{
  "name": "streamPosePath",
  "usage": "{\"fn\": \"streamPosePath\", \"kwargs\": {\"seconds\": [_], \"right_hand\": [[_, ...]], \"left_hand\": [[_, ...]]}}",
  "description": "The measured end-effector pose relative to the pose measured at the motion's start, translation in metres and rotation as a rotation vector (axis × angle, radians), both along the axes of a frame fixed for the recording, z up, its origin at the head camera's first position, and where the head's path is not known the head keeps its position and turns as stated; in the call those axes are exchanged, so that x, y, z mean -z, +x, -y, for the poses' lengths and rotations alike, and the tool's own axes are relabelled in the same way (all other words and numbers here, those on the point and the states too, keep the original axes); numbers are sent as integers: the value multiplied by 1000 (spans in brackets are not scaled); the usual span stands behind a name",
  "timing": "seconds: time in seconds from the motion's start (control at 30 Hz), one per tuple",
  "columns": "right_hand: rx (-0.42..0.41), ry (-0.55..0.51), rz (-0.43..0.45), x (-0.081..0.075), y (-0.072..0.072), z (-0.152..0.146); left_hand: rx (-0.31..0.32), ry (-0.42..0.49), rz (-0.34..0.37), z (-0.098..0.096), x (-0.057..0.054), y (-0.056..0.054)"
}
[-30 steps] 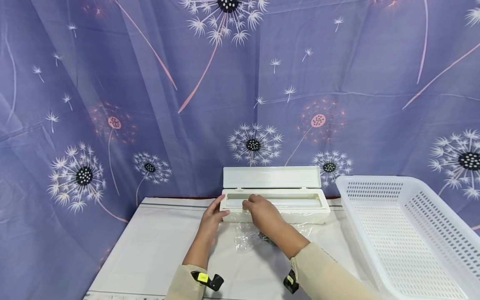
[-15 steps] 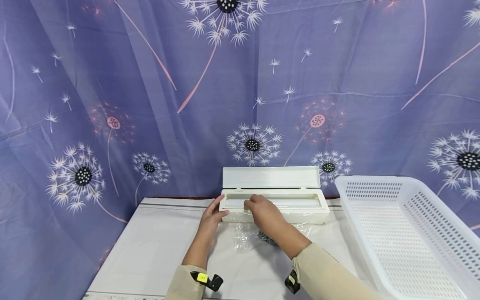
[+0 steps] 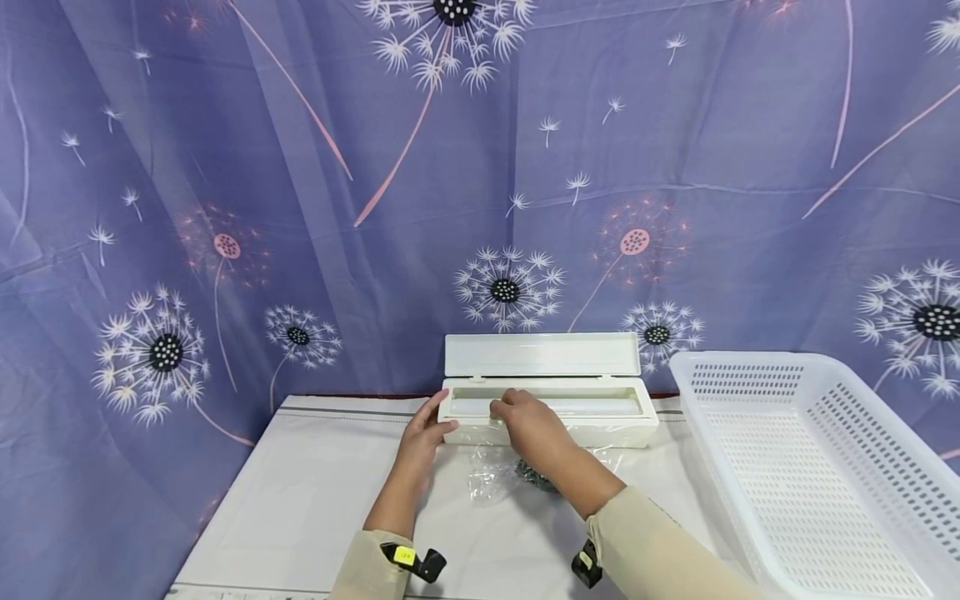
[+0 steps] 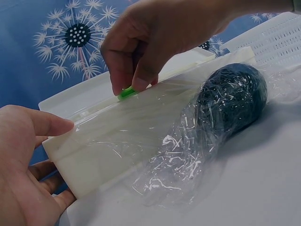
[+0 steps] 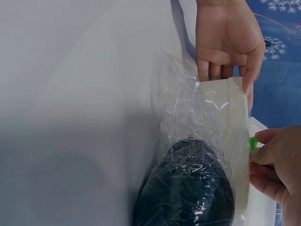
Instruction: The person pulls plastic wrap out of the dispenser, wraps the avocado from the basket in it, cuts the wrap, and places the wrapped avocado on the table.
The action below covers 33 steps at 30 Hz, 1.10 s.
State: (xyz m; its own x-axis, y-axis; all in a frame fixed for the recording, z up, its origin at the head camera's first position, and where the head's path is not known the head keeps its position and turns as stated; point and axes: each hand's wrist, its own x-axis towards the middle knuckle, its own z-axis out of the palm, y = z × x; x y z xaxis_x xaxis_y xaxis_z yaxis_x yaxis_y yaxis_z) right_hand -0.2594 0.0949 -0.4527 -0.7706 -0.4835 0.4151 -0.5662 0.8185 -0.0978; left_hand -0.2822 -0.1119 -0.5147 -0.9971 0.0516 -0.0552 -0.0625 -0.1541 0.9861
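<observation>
A white cling film dispenser [image 3: 617, 436] stands with its lid [image 3: 542, 356] raised and a film roll [image 3: 592, 407] inside. My left hand [image 3: 420, 437] grips its left end, thumb at the front top edge and fingers behind and below, as the left wrist view shows. Between thumb and fingers, my right hand [image 3: 534, 429] pinches a small green slide cutter [image 4: 126, 93] on the dispenser's front edge. Clear cling film [image 4: 171, 165] drapes down the front to a dark, rounded object [image 4: 233, 96] wrapped in it. In the head view the right forearm partly hides that object.
A white perforated plastic basket [image 3: 716, 475] stands to the right on the white-covered table [image 3: 300, 492]. Directly behind the dispenser hangs a purple dandelion-print curtain [image 3: 405, 275].
My right hand has slid slightly to the right along the dispenser's front edge. The left hand keeps its grip on the left end, and the wrapped object stays in place.
</observation>
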Motion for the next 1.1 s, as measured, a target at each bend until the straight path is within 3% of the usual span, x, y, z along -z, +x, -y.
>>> {"fn": "streamPosePath", "kwargs": {"seconds": [1.1], "right_hand": [[-1, -5, -17, -1, 2, -9]], "left_hand": [[-6, 7, -5, -1, -1, 1]]}}
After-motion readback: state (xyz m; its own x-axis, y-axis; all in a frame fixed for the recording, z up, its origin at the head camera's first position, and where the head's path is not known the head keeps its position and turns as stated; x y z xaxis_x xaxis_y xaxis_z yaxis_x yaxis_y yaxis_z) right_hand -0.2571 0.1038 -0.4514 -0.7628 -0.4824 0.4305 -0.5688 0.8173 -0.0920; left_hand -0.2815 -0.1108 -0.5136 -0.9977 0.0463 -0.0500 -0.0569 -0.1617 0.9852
